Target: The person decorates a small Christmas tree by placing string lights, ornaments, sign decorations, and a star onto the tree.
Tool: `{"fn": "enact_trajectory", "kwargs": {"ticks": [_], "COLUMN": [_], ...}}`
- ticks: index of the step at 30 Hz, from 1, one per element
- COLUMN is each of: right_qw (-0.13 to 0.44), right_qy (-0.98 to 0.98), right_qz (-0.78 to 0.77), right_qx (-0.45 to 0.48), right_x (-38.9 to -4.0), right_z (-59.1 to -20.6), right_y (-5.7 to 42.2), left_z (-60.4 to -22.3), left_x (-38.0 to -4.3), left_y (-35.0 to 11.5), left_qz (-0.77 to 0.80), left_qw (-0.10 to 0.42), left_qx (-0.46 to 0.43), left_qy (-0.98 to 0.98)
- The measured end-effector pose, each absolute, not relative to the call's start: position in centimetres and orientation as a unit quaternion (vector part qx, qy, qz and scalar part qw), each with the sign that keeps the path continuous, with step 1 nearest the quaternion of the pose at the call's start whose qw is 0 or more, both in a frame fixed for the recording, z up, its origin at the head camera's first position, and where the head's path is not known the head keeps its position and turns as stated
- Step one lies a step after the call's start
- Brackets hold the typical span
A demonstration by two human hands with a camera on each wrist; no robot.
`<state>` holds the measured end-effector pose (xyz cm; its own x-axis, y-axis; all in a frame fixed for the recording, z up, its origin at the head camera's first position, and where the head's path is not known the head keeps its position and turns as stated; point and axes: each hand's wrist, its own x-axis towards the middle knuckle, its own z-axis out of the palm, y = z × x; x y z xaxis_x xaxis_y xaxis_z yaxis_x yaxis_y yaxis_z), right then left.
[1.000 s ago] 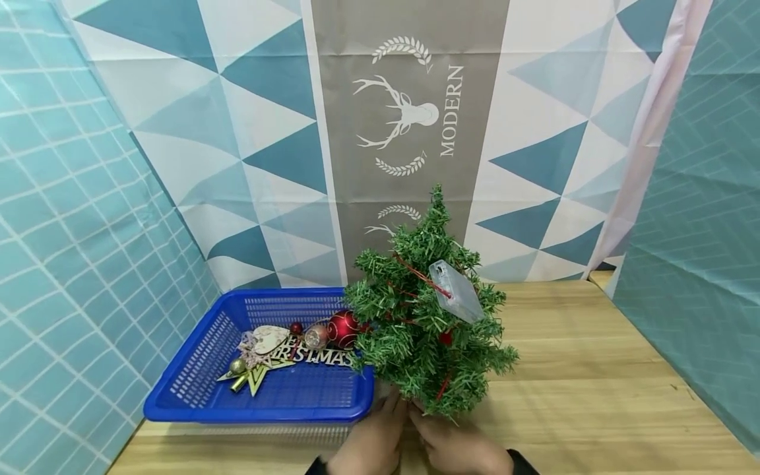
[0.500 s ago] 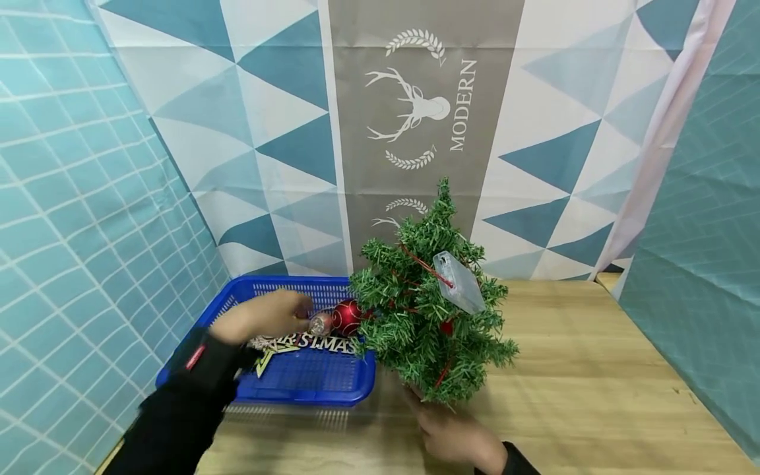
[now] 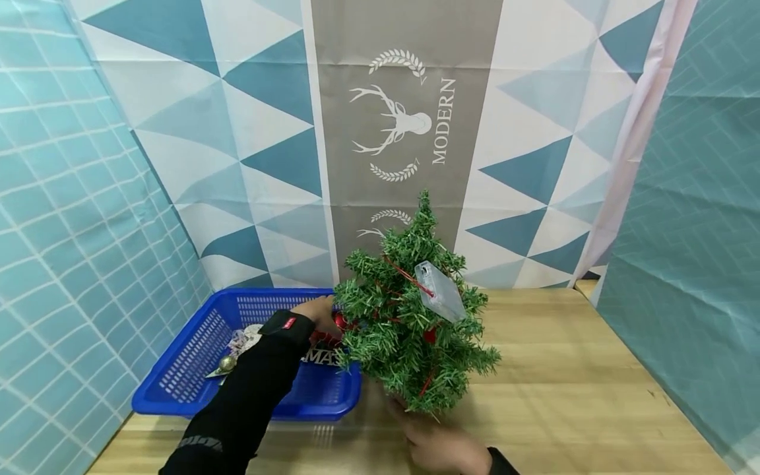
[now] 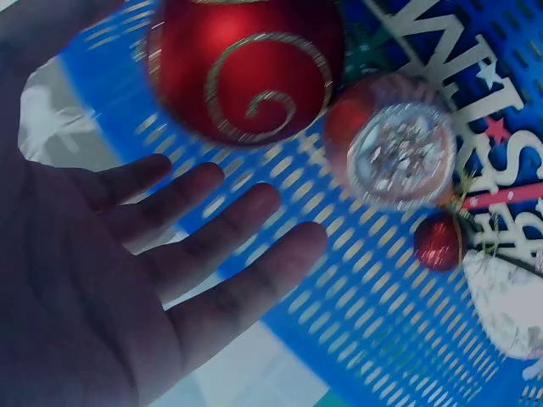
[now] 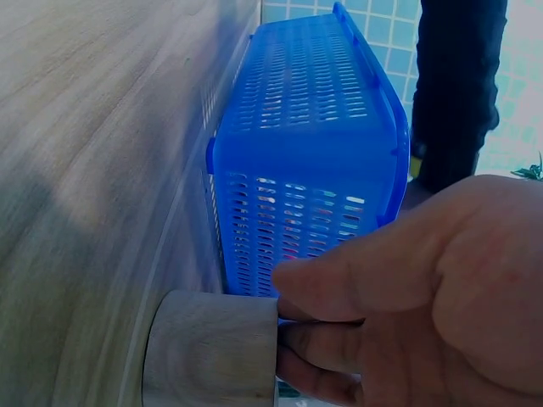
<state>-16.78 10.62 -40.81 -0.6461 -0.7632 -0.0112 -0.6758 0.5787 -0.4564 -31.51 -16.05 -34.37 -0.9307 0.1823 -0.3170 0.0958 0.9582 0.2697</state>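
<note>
Standing on wooden table (image 3: 564, 369) before patterned backdrop (image 3: 362, 171): green tree (image 3: 410, 323), blue basket (image 3: 194, 356); left fingers (image 4: 263, 270) apart, right fingers (image 5: 322, 345) bent, grip unclear.

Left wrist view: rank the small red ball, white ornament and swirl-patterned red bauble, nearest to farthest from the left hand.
1. Swirl-patterned red bauble, above the fingers
2. Small red ball, right of them
3. White ornament, at the right edge
</note>
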Motion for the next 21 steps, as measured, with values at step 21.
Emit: {"fn": "enact_trajectory", "kwargs": {"ticks": [21], "right_qw": [0.125], "right_qy": [0.897], "right_qz": [-0.190], "right_qx": [-0.378], "right_x": [-17.0], "right_z": [-40.3], "right_y": [9.8], "left_z": [-32.1], "left_x": [-30.7], "left_y": [-18.0], "left_qz": [0.193], "left_qw": [0.045], "left_qx": [0.112], "left_qy": [0.974]}}
